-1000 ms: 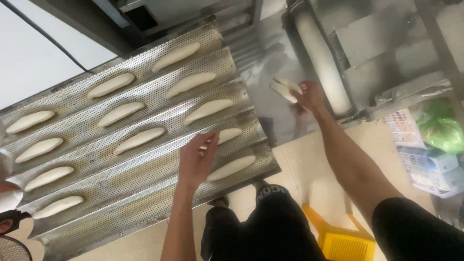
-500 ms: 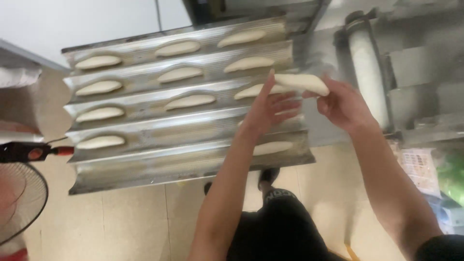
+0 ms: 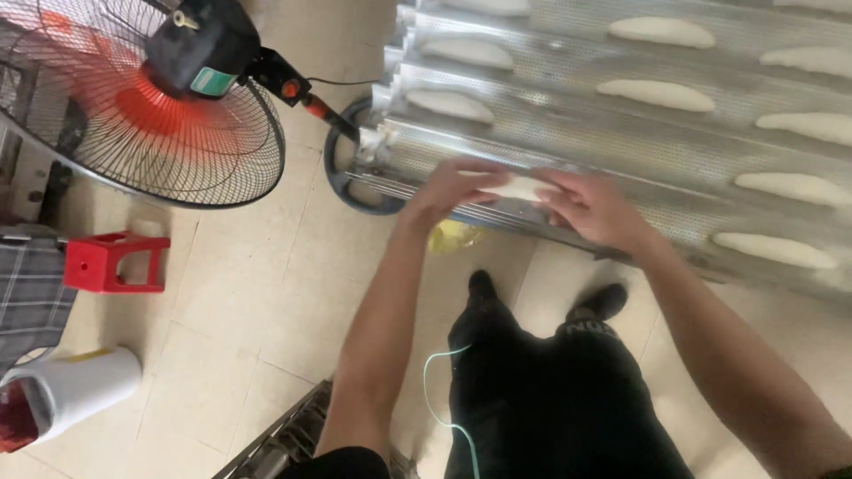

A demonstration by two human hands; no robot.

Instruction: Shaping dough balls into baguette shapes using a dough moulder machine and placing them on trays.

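Both hands are gripping one pale dough piece [image 3: 519, 187] between them, the left hand [image 3: 453, 188] and right hand [image 3: 593, 208] clamping its ends, over the near edge of the perforated metal tray [image 3: 568, 133], beside a standing fan [image 3: 151, 98]

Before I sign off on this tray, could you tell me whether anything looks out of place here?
Mostly orderly: both hands, left hand and right hand, hold a dough piece over the perforated tray. One oddity: a crumpled yellow scrap lies on the floor tiles below the tray's edge.
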